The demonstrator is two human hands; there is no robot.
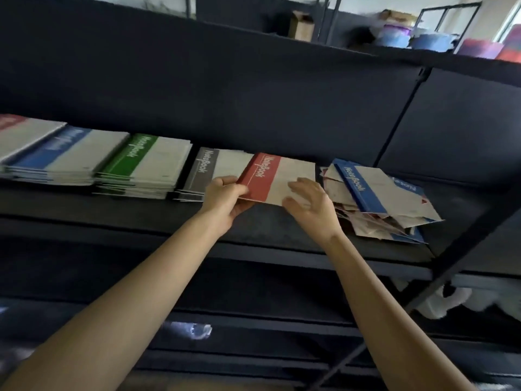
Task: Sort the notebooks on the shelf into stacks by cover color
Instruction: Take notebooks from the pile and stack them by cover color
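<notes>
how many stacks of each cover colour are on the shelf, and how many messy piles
red stack: 1
blue stack: 1
green stack: 1
grey stack: 1
mixed messy pile: 1
total: 5

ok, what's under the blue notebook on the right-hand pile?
Under the blue notebook lies a messy heap of notebooks: beige covers, some blue edges. Their count and most cover colours are hidden.

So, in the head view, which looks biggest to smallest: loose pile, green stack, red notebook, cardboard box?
1. pile
2. green stack, close behind
3. red notebook
4. box, smallest, but it stands farther back, so its true size is unsure
</notes>
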